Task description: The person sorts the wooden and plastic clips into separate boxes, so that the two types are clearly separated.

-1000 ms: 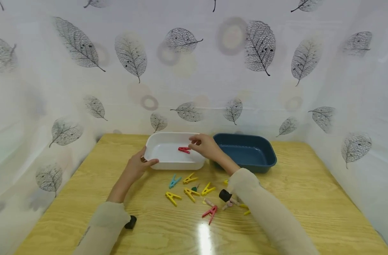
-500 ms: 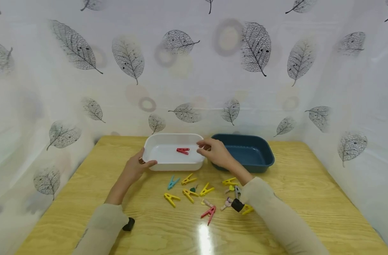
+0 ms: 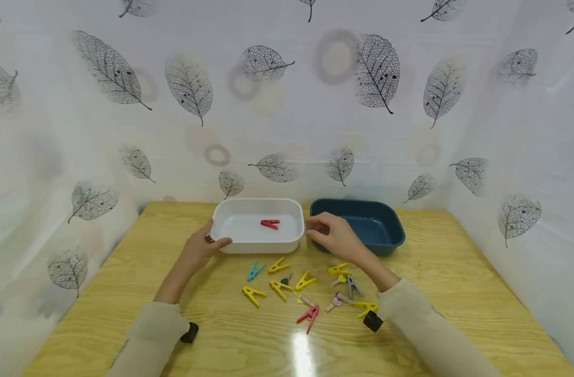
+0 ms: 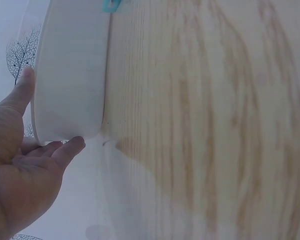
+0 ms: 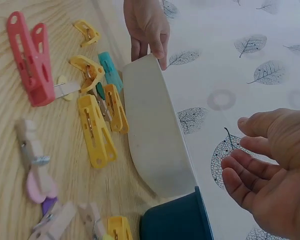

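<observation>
My left hand (image 3: 197, 251) grips the left end of a white plastic tub (image 3: 256, 247); in the left wrist view its thumb lies at the rim and its fingers at the end wall. One red clothespin (image 3: 270, 224) lies on the tub's floor. Over the near left corner of a dark blue tub (image 3: 388, 248), close to the white one, hovers my right hand (image 3: 338, 238). Its fingers are loosely bent and hold nothing, as the right wrist view confirms. In front lie several yellow clothespins (image 3: 306, 281), a teal one (image 3: 255, 270) and a pinkish-red one (image 3: 309, 316).
A grey clothespin (image 3: 353, 286) and several small wooden pegs (image 3: 334, 303) lie scattered at the right of the group. Both tubs stand side by side near the back of the wooden table (image 3: 221, 335). Leaf-patterned curtain (image 3: 287, 120) encloses the table behind and at both sides.
My right hand has drawn back from above the white tub, moving right and toward me to the blue tub's corner. The left hand keeps its grip; the red clothespin stays in the white tub.
</observation>
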